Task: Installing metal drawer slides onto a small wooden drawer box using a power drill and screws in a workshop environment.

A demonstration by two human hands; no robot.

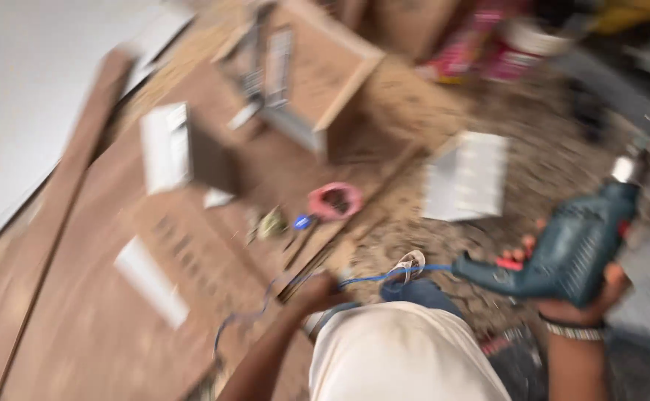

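1. Head view, general: blurred throughout by camera motion; edges soft, fine detail unreadable.
2. Head view, work in hand: teal electric drill (574, 249) lifted clear of the floor at right, chuck up and to the right, not touching any panel. Judged an interval between drilling steps rather than drilling itself.
3. Head view, done so far, as far as visible: brown wooden panel (109, 297) lying flat on the floor at left, with a pale rectangular strip (150, 281) on its face; whether that strip is fixed, not discernible. Small open wooden box frame (317, 74) standing at upper centre, apparently assembled at least in part. Sawdust spread over the floor (414, 96), suggesting cutting or boring already carried out.
4. Head view, left to do: no completion visible; loose white pieces, among them a white slatted piece (468, 178) on the floor, apart from the panel.
5. Head view, right hand (581, 293): clenched around the drill body from below, fingertips showing on its far side, wrist with a banded bracelet, forearm rising from the lower edge.
6. Head view, left hand (316, 288): extended forward and low, at the near edge of the panel, beside the blue cord (384, 276) running to the drill; open or closed, not determinable through the blur.
7. Head view, surroundings: pink tape roll (335, 200) on the panel near centre; sandalled foot (410, 263) just beyond the knee.
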